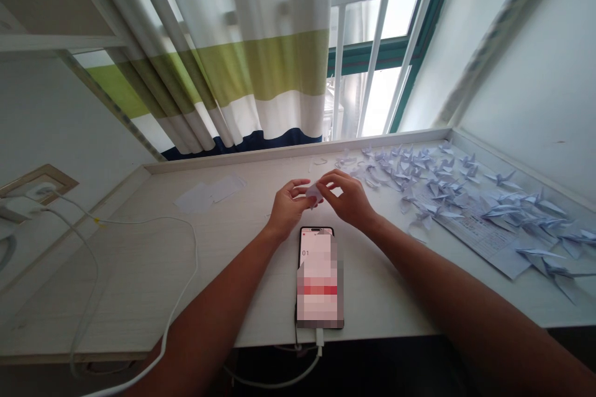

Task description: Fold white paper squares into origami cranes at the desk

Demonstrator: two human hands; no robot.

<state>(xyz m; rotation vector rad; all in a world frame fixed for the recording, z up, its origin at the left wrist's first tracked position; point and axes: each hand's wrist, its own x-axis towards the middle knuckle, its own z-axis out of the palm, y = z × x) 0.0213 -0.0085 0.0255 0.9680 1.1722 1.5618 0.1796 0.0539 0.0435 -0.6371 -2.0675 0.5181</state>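
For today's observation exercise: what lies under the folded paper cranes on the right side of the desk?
Some paper cranes lie on a printed sheet, the rest on the bare desk. Much of the sheet's print is covered by cranes and cannot be read.

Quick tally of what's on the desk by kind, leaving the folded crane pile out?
Pale folded paper piece, pinched between left hand and right hand: 1
Flat white paper sheets: 2
Black-framed smartphone: 1
White charging cable: 1
Printed paper sheet: 1
Total: 6

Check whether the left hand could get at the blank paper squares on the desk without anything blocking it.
Probably yes. The paper squares lie flat, left of the left hand, with only bare desk between. That hand, though, is pinching the small folded paper together with the right hand.
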